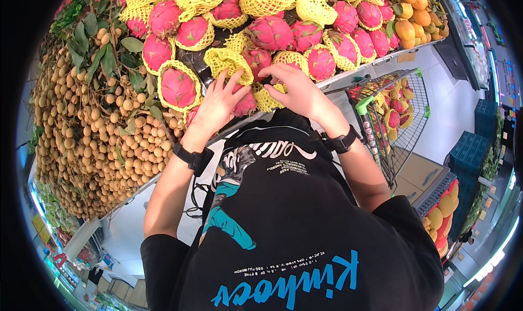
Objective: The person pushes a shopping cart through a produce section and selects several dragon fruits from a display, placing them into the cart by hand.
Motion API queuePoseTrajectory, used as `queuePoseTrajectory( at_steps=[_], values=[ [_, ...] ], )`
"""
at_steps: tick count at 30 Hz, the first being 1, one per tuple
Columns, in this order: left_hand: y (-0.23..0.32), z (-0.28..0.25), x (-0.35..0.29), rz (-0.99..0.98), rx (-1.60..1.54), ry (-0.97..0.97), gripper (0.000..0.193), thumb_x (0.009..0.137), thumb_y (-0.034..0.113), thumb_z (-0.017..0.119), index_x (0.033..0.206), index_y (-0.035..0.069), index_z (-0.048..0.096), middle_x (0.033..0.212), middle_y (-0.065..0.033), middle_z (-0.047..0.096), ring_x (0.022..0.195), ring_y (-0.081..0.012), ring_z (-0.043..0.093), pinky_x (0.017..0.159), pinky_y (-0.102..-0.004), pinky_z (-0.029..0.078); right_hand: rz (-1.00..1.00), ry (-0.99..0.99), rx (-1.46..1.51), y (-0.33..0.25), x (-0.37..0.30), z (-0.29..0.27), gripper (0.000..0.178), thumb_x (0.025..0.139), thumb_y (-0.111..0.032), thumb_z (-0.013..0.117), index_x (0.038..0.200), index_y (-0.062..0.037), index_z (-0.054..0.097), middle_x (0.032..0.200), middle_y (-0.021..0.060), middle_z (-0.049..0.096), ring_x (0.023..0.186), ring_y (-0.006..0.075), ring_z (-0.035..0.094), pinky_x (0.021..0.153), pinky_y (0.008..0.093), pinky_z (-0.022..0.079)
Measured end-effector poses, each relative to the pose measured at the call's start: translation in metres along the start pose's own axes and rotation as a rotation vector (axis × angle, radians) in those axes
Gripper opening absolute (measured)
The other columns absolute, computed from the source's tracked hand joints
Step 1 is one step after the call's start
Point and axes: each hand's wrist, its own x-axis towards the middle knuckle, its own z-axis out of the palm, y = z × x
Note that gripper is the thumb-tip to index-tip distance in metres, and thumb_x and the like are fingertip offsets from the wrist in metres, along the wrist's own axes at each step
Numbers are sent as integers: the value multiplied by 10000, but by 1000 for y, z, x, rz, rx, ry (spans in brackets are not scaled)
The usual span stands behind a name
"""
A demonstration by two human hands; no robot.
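Note:
My left hand [219, 103] lies over the near edge of the dragon fruit pile, its fingers spread. Their tips touch the lower edge of a crumpled yellow foam net sleeve [222, 59]. A pink dragon fruit [245, 105] shows beside the thumb, partly covered. To its right, my right hand [298, 92] is bent over the fruit, thumb and forefinger apart with a gap between them. Another yellow foam net [267, 100] lies just below that thumb. A bare dragon fruit [269, 33] sits beyond both hands, and a netted dragon fruit [178, 86] rests left of my left hand.
Longans [98, 142] on stems with leaves fill the left of the stand. Orange fruit [406, 30] is heaped at the far right. A green-trimmed shopping cart [419, 98] with netted dragon fruit stands right, near a cardboard box [419, 172] and blue crates [469, 150].

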Motion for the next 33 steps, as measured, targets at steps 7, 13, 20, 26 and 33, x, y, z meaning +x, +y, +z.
queuePoseTrajectory(
  at_steps=[7, 13, 20, 26, 33],
  values=[
    [-10, -40, -14, -254, -502, 156, 845, 598, 88, 842, 1364, 89, 485, 1579, -190, 206, 1427, -349, 309, 1110, -448, 383, 202, 80, 188, 16, -35, -28, 245, 857, -31, 643, 1096, -3, 600, 984, 127, 640, 869, 226, 658, 759, 332, 521],
    [-11, -65, -59, -693, -1537, 656, 721, 769, 67, 739, 1402, 18, 397, 1302, -151, 557, 1205, -265, 556, 1042, -406, 447, 188, 16, 201, 24, -34, -53, 233, 868, -34, 647, 1097, -9, 608, 993, 120, 648, 857, 201, 653, 743, 309, 521],
    [38, -52, -77, -638, -1935, 980, 641, 885, 328, 630, 1430, 90, 389, 1431, -102, 470, 1313, -294, 459, 1063, -532, 398, 74, -251, 280, -2, -6, -64, 291, 888, -38, 622, 1174, -24, 571, 1020, 81, 634, 855, 142, 629, 789, 275, 523],
    [115, -45, -87, -854, -1880, 1277, 795, 864, 551, 582, 1463, 101, 316, 1448, -159, 430, 1270, -400, 479, 979, -553, 466, -45, -391, 335, 5, 1, -19, 490, 875, -137, 665, 1304, -30, 454, 1140, 166, 563, 1100, 292, 575, 934, 387, 472],
    [176, -24, -108, -852, -1880, 1344, 765, 870, 560, 567, 1445, 111, 340, 1418, -146, 457, 1222, -398, 520, 901, -520, 522, -39, -356, -190, -17, 12, 48, 544, 812, -218, 702, 1257, -25, 455, 1259, 233, 421, 1149, 415, 441, 901, 546, 429]
  ],
)
